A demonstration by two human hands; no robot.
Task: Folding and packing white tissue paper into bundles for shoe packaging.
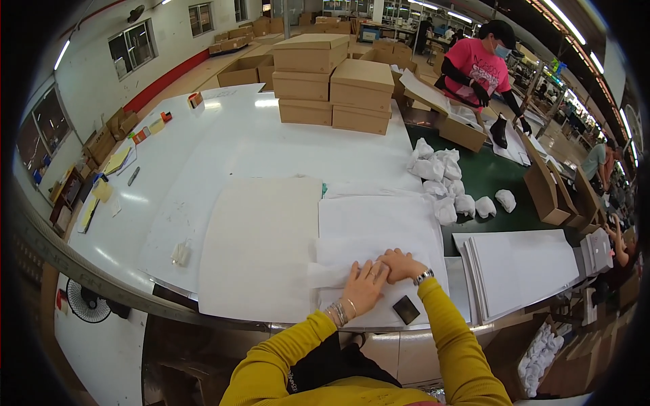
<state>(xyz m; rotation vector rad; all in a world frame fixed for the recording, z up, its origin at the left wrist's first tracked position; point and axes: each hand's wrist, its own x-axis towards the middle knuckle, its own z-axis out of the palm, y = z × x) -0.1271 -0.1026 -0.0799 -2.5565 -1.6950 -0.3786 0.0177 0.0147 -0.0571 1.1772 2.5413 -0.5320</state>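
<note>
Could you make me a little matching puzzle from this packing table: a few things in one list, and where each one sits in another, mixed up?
Things:
1. hands
2. crumpled paper balls
3. stacked brown boxes
4. small dark rectangle

Places:
A. far end of the white table
B. on the green surface to the right
C. pressing on white tissue paper at the near edge
D. on the tissue paper just beside the right wrist

Pairs: 1-C, 2-B, 3-A, 4-D

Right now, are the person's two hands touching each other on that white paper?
Touching. The head view shows the right hand overlapping the fingers of the left hand, both pressed flat on the white tissue paper.
</note>
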